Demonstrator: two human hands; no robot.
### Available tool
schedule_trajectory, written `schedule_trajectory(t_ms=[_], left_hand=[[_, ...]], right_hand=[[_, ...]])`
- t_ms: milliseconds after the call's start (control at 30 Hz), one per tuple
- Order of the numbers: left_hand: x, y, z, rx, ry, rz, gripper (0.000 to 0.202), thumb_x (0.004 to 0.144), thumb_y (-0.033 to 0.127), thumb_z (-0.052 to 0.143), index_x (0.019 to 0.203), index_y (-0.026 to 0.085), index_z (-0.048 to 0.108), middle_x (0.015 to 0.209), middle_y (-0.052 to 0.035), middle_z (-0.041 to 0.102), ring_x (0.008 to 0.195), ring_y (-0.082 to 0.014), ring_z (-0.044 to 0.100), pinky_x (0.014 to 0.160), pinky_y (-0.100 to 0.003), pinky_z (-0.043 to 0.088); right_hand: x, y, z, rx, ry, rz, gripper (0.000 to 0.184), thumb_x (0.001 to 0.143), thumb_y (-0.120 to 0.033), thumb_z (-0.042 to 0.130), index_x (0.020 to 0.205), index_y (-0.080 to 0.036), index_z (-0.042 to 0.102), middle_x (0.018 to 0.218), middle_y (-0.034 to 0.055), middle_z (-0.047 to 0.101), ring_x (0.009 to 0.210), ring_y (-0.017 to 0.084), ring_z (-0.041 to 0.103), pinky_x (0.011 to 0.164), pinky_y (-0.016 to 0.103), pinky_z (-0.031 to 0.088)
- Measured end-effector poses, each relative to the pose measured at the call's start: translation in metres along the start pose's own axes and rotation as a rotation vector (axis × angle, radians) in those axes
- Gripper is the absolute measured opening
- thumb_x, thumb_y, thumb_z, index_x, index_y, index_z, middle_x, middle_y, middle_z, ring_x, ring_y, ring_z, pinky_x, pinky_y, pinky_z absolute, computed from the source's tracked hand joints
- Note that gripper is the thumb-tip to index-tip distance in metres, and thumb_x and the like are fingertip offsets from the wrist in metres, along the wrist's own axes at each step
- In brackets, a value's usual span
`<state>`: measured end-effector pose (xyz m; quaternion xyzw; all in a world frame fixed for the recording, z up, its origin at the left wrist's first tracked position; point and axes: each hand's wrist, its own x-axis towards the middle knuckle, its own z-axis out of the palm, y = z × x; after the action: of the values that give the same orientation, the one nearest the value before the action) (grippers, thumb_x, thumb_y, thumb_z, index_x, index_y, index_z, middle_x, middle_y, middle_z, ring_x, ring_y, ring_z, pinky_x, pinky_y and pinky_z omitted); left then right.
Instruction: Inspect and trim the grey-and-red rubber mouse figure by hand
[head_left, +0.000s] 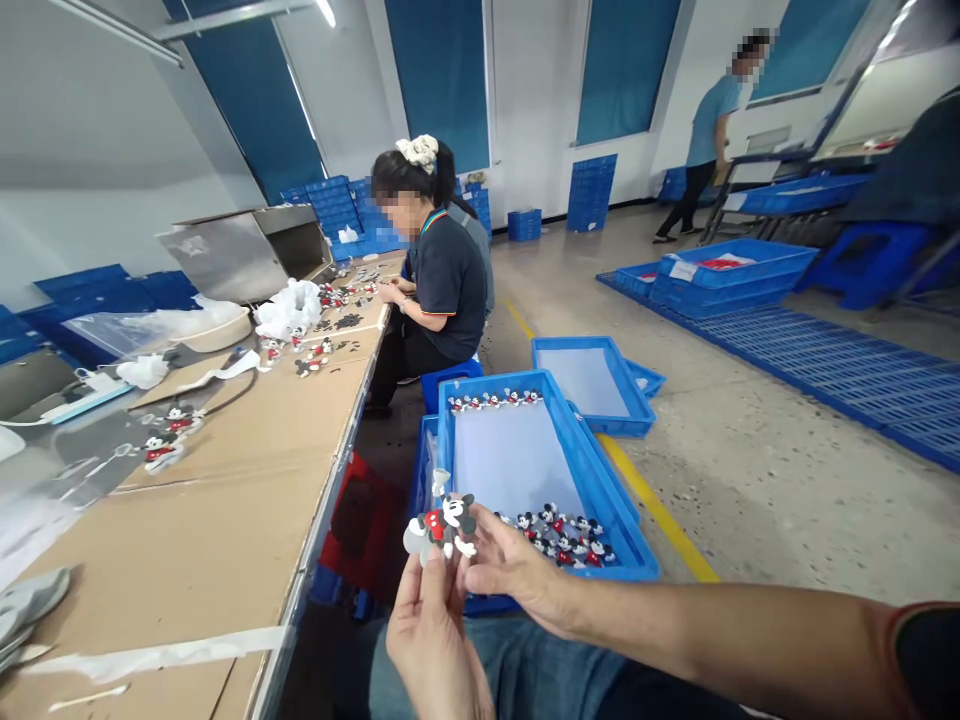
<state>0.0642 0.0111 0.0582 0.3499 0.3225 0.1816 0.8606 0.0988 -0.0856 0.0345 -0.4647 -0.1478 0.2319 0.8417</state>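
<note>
At the bottom centre of the frame both hands meet over a flat soft cartoon-mouse figure in red, black and white (448, 524). The left hand (435, 640) comes up from below with its fingers closed on the figure's lower edge, holding it upright and face-on to the camera, probably so the printed side can be looked over. The right hand (510, 570) reaches in from the lower right, its fingers pinched on the figure's right edge, so the piece is steadied at two points and kept flat.

Just behind the hands, in the middle of the frame, stands a shallow blue plastic crate (600, 490) with a pale sheet as lining. More mouse figures lie in a row at its far end (495, 399) and in a cluster at its near right corner (562, 540), close to the hands and within easy reach. A second, similar blue crate (622, 400) sits beyond it on the concrete floor.

On the left runs a long cardboard-covered desk (247, 500) strewn with further figures and white plastic bags (289, 305). A seated co-worker in a dark shirt (442, 280) works at its far end, and another person in a blue top (709, 130) stands at the upper right.
</note>
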Motion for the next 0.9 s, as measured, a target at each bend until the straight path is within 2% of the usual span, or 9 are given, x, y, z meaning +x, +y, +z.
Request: schedule_trajectory(t_ms=[133,267,367,433,467,533,600,733,900], left_hand=[[-0.011,-0.006,0.007,-0.043,0.020,-0.022,0.024,0.083,0.007,0.063,0.107,0.013,0.064,0.090,-0.0093,0.075,0.077,-0.0148,0.073,0.067,-0.020,0.059],[-0.014,-0.008,-0.001,0.052,-0.028,0.004,0.038,0.077,0.014,0.073,0.113,0.014,0.060,0.085,-0.0093,0.075,0.073,-0.0190,0.073,0.068,-0.027,0.061],[-0.004,-0.006,-0.024,0.300,-0.081,0.265,0.042,0.067,0.028,0.084,0.104,0.015,0.067,0.074,-0.0024,0.071,0.062,-0.0109,0.067,0.065,-0.017,0.057],[0.007,-0.001,-0.041,0.399,-0.090,0.526,0.044,0.060,0.027,0.088,0.100,0.020,0.071,0.085,0.0013,0.068,0.076,-0.0080,0.065,0.073,-0.011,0.054],[0.012,0.001,-0.048,0.432,-0.145,0.598,0.046,0.057,0.025,0.089,0.100,0.022,0.072,0.099,0.0003,0.066,0.090,-0.0109,0.065,0.081,-0.014,0.054],[0.017,0.006,-0.057,0.483,-0.308,0.612,0.048,0.059,0.021,0.087,0.104,0.024,0.072,0.114,-0.0025,0.064,0.106,-0.0181,0.063,0.091,-0.023,0.054],[0.017,0.009,-0.060,0.506,-0.413,0.595,0.046,0.062,0.019,0.085,0.106,0.022,0.072,0.114,-0.0056,0.066,0.107,-0.0220,0.064,0.091,-0.028,0.055],[0.008,0.009,-0.057,0.477,-0.418,0.597,0.040,0.064,0.015,0.083,0.103,0.021,0.073,0.109,-0.0060,0.068,0.102,-0.0215,0.066,0.089,-0.028,0.056],[0.008,0.006,-0.057,0.431,-0.409,0.615,0.041,0.062,0.011,0.084,0.101,0.021,0.074,0.103,-0.0037,0.070,0.095,-0.0193,0.068,0.086,-0.027,0.057]], right_hand=[[0.008,0.000,0.013,0.016,0.070,0.005,0.065,0.064,-0.038,0.087,0.122,-0.023,0.062,0.109,0.0036,0.068,0.103,0.019,0.061,0.099,0.036,0.042],[0.021,-0.015,0.006,-0.023,0.042,0.008,0.045,0.068,-0.044,0.082,0.101,-0.015,0.072,0.087,0.0034,0.070,0.085,0.016,0.063,0.084,0.030,0.046],[0.028,-0.031,-0.006,-0.009,-0.060,0.070,0.047,0.071,-0.048,0.078,0.100,-0.011,0.073,0.085,0.0069,0.071,0.079,0.017,0.065,0.079,0.031,0.048],[0.030,-0.041,-0.012,-0.039,-0.165,0.132,0.048,0.070,-0.047,0.079,0.098,-0.009,0.074,0.082,0.0074,0.071,0.072,0.015,0.065,0.076,0.030,0.049],[0.031,-0.045,-0.013,-0.064,-0.221,0.156,0.047,0.069,-0.046,0.079,0.097,-0.009,0.074,0.081,0.0069,0.071,0.069,0.014,0.064,0.073,0.029,0.049],[0.029,-0.051,-0.014,-0.114,-0.316,0.181,0.044,0.071,-0.045,0.079,0.097,-0.009,0.074,0.080,0.0050,0.070,0.068,0.012,0.063,0.071,0.025,0.047],[0.027,-0.053,-0.013,-0.132,-0.366,0.188,0.041,0.073,-0.043,0.077,0.097,-0.009,0.074,0.080,0.0040,0.070,0.069,0.011,0.062,0.069,0.023,0.047],[0.025,-0.054,-0.009,-0.055,-0.382,0.233,0.037,0.073,-0.037,0.078,0.095,-0.009,0.071,0.075,0.0024,0.068,0.060,0.009,0.059,0.055,0.019,0.043],[0.025,-0.054,-0.005,0.024,-0.306,0.282,0.037,0.068,-0.035,0.083,0.087,-0.009,0.065,0.062,-0.0003,0.065,0.046,0.007,0.055,0.046,0.017,0.037]])
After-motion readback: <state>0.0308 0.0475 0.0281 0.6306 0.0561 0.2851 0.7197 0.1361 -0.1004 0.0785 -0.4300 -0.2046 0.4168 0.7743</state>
